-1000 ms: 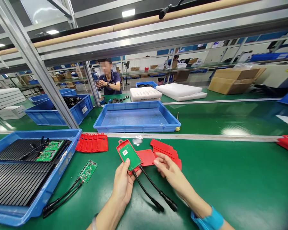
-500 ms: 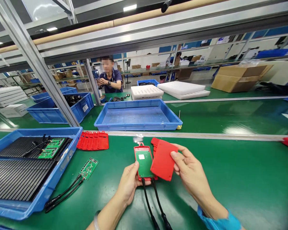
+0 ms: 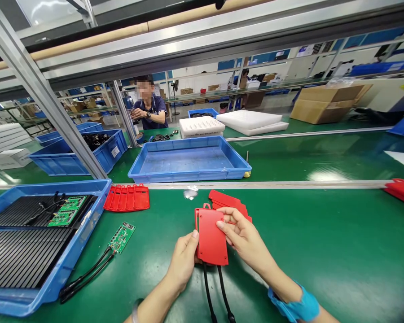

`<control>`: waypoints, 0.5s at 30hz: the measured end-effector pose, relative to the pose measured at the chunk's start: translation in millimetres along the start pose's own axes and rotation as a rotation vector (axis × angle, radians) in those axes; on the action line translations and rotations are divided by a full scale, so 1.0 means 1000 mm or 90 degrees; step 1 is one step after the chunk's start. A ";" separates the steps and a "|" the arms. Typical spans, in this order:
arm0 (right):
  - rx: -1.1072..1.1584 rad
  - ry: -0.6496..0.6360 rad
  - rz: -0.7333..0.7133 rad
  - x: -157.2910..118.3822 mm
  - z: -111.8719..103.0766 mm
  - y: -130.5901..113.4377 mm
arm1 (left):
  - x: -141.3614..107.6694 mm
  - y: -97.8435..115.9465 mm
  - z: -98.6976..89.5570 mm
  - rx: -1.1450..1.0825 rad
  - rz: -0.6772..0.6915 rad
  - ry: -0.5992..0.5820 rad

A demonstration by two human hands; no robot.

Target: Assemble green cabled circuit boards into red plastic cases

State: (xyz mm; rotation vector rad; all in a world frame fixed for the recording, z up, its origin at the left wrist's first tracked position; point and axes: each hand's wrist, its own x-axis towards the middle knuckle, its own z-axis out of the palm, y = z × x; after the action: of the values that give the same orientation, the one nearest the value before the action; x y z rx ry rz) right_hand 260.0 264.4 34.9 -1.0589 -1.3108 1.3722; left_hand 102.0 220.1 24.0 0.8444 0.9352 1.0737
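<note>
The left hand [image 3: 183, 260] grips the red casing [image 3: 211, 235] by its left edge, steadying it above the worktop [image 3: 323, 251], while the right hand [image 3: 244, 240] presses fingers on the cover, two black cables [image 3: 218, 294] trailing toward the person, spare red covers [image 3: 230, 204] just behind.

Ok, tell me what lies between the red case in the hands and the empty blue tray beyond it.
Head view: a small silvery scrap, a stack of red covers and a metal rail.
</note>
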 end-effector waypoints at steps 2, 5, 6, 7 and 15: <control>0.003 0.013 0.009 0.000 0.002 -0.003 | 0.000 0.001 0.000 0.011 0.005 -0.003; -0.001 0.029 0.022 0.000 0.003 -0.004 | -0.001 0.001 0.000 0.049 0.021 -0.006; -0.005 0.033 0.025 0.000 0.004 -0.004 | -0.001 0.001 0.000 0.062 0.031 -0.014; -0.010 0.037 0.028 0.000 0.003 -0.004 | -0.002 0.001 0.000 0.073 0.043 -0.024; 0.050 0.038 0.035 -0.002 0.001 -0.003 | -0.006 0.008 0.002 0.117 0.104 -0.076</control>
State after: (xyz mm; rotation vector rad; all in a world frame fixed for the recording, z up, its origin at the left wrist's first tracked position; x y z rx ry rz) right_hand 259.6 262.0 37.9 -1.0814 -1.1826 1.4118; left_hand 99.9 216.0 33.1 1.1413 0.8853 1.0751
